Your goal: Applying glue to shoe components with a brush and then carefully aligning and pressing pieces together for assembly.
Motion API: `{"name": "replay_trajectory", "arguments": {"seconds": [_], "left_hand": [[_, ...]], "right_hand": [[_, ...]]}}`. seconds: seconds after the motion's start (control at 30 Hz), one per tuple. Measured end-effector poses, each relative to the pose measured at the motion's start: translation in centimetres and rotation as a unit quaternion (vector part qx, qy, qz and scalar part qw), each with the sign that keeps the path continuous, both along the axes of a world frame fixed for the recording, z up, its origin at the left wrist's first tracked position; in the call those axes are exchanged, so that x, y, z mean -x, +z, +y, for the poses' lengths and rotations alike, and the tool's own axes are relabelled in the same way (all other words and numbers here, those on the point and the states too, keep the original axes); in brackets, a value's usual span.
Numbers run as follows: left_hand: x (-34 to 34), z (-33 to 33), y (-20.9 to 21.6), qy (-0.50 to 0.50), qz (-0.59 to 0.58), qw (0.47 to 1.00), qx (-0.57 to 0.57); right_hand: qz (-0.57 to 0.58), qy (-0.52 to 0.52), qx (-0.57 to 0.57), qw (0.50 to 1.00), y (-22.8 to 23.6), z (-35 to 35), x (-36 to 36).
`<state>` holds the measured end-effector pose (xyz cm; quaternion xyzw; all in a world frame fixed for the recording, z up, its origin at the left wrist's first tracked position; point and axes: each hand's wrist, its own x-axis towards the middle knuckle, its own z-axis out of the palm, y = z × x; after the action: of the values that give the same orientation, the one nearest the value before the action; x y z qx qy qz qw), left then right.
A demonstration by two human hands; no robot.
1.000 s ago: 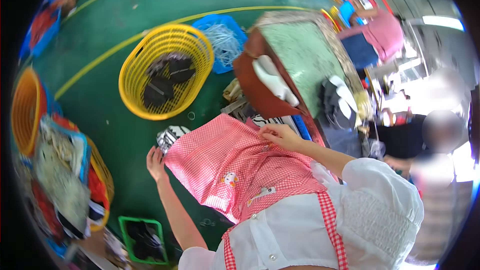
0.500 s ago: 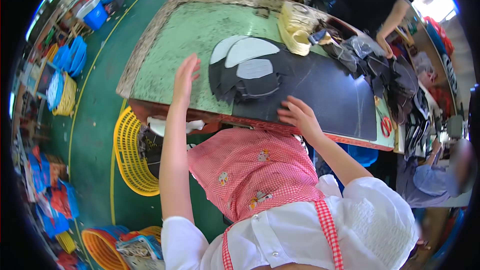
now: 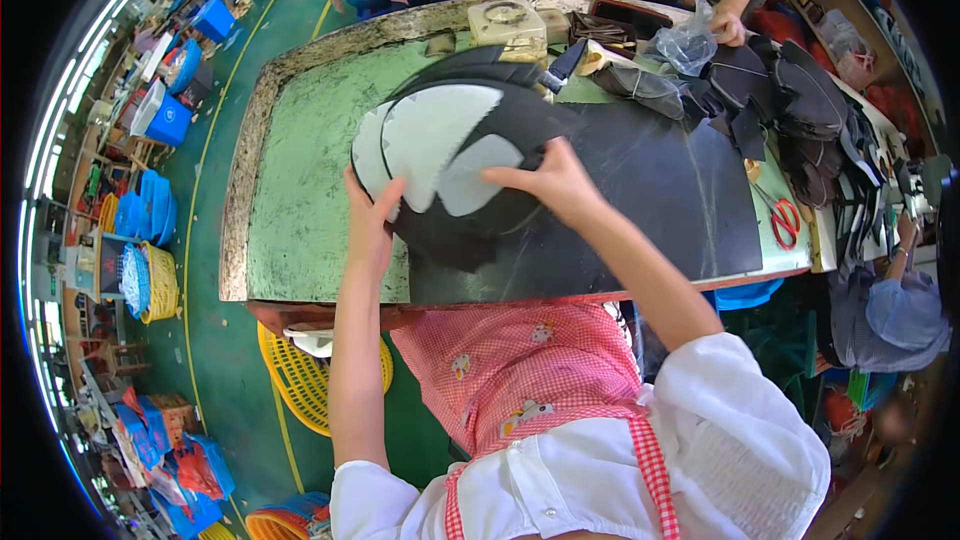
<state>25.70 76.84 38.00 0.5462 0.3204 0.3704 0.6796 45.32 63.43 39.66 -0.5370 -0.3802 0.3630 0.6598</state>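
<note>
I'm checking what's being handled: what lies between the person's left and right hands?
A stack of black and pale cut pieces lies between the left hand and the right hand, as the head view shows.

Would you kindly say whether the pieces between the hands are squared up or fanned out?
Fanned out: the pieces overlap with offset edges, between the left hand and the right hand.

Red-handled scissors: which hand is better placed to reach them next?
Likely the right hand: both hands hold the stacked cut pieces, but it grips nearer the red-handled scissors than the left hand does.
</note>
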Motion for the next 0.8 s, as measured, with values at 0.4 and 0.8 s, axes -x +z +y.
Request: {"name": "replay_trajectory", "arguments": {"seconds": [0.4,0.8], "left_hand": [[-1.1,-8.4,3.7,-0.170,0.118,0.965,-0.164],[-1.3,-13.3,1.0,0.073,0.165,0.946,-0.269]], "right_hand": [[-0.287,0.166,-0.132,0.934,1.6,-7.9,-8.2],[-0.412,0.154,-0.280,0.854,3.6,-9.2,-8.6]]}}
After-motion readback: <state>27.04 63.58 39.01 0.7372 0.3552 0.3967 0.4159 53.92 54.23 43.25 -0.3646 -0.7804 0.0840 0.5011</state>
